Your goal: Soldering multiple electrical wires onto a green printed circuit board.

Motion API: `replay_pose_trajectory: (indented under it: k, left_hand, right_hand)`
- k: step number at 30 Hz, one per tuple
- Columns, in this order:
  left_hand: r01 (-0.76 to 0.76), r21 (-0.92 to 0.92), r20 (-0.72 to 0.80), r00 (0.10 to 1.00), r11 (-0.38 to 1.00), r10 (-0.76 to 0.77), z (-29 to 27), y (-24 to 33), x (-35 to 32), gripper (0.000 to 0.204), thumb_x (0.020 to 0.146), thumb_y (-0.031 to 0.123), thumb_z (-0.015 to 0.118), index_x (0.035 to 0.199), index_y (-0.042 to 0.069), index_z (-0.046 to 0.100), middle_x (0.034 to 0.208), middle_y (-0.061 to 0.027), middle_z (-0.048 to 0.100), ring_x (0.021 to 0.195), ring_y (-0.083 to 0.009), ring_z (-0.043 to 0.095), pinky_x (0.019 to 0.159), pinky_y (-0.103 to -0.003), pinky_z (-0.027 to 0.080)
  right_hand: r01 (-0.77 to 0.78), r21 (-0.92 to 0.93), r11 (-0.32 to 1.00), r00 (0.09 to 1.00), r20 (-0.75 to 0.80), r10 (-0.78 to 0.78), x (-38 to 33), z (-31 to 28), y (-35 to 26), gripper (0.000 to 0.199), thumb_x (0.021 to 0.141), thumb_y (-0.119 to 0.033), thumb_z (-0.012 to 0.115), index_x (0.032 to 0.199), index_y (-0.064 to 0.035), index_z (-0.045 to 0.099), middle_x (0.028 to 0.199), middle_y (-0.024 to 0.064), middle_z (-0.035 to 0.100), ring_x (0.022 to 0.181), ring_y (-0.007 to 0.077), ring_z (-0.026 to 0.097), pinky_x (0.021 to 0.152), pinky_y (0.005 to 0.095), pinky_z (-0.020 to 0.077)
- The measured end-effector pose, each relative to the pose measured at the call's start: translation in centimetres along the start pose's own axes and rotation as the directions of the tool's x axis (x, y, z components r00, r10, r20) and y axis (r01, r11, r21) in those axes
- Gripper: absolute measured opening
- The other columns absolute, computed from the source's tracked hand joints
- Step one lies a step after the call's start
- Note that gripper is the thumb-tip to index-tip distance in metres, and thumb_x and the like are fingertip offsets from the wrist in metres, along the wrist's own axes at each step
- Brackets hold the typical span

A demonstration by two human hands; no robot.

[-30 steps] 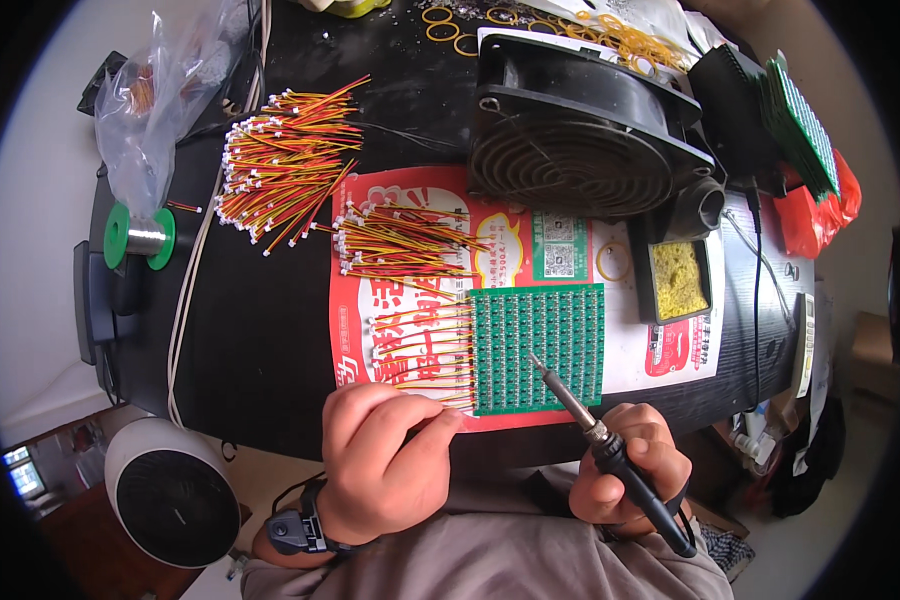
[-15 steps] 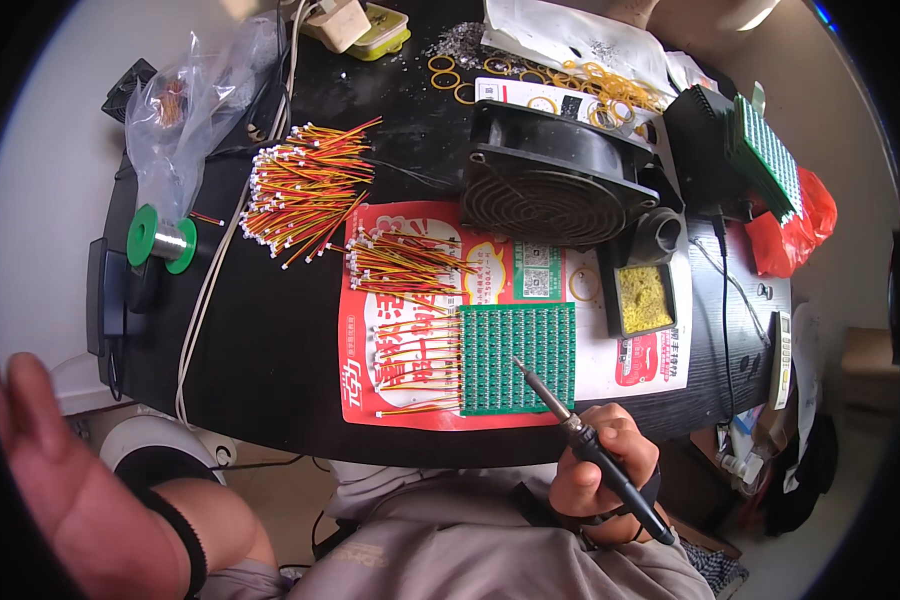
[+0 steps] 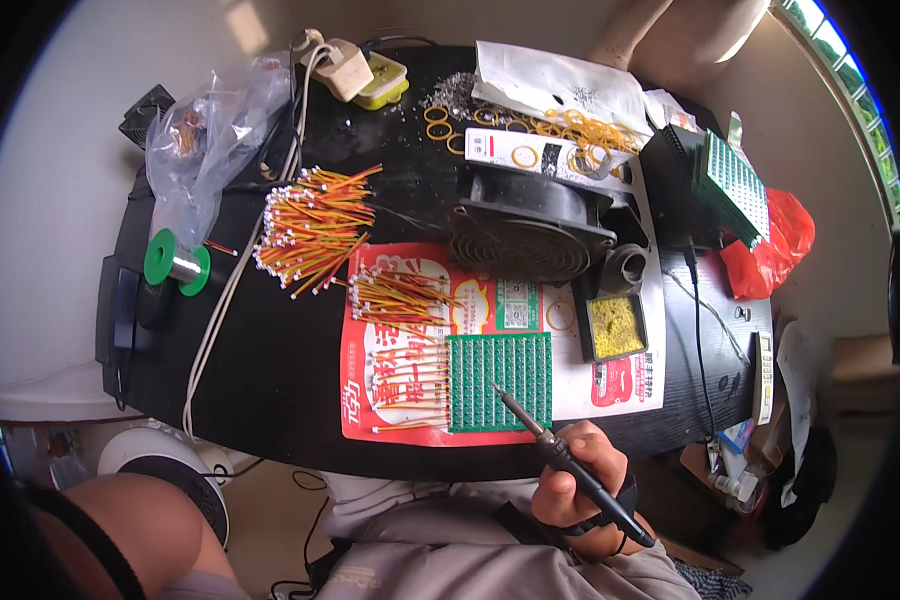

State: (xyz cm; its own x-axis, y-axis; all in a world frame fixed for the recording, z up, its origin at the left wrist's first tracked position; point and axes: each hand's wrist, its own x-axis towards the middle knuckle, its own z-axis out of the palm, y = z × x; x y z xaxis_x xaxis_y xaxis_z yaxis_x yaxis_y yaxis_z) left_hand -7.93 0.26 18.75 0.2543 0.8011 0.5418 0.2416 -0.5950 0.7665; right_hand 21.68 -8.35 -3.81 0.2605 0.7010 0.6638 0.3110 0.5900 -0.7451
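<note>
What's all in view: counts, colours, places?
Table: one, black, centre
Soldering iron: one, black, front
Circuit panel: one, green, front
Attached wires: several, red-yellow, panel's left
Wire piles: two, red-yellow, left
Printed sheet: one, red-white, under panel
Large fan: one, black, centre
Sponge: one, yellow, right
Solder spool: one, green, left
Rubber bands: many, yellow, back
Panel stack: one, green, right
Bags: two, red right, clear left
Right grip: one, around iron
Left arm: one, lower left

black table (image 3: 280,360), reading the clock from its middle: red and white printed sheet (image 3: 575,390) lying around 5, loose pile of red-yellow wires (image 3: 315,232) between 9 and 10, pale cable (image 3: 199,357) running from about 10 to 8, yellow-green box (image 3: 382,86) just before 12, plus silvery bits (image 3: 448,93) and some rubber bands (image 3: 438,123) at 12.
</note>
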Motion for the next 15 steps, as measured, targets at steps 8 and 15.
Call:
replay_pose_trajectory:
  k: [8, 15]
  left_hand:
    - [0.318, 0.234, -0.018, 0.946, 0.919, -0.323, 7.1, -9.6, -5.8, 0.034, 0.085, 0.015, 0.064, 0.109, 0.008, 0.041, 0.095, -0.0093, 0.038, 0.087, -0.0235, 0.039, 0.076, -0.037, 0.033]
    - [0.324, 0.21, 0.027, 0.941, 0.922, -0.337, 11.0, -13.3, -8.1, 0.032, 0.085, 0.015, 0.064, 0.108, 0.008, 0.042, 0.094, -0.0092, 0.039, 0.086, -0.0236, 0.04, 0.075, -0.037, 0.034]
  right_hand:
    - [-0.123, 0.027, 0.992, 0.986, 0.114, 0.119, 0.0, -2.1, -2.3, 0.033, 0.088, -0.016, 0.067, 0.106, 0.006, 0.051, 0.072, 0.0108, 0.052, 0.056, 0.0206, 0.05, 0.051, 0.032, 0.0385]
    - [0.067, 0.013, 0.998, 0.995, 0.071, -0.067, -2.8, -3.1, -1.7, 0.029, 0.085, -0.006, 0.068, 0.106, 0.0085, 0.055, 0.074, 0.0144, 0.054, 0.058, 0.0261, 0.052, 0.052, 0.0365, 0.0403]
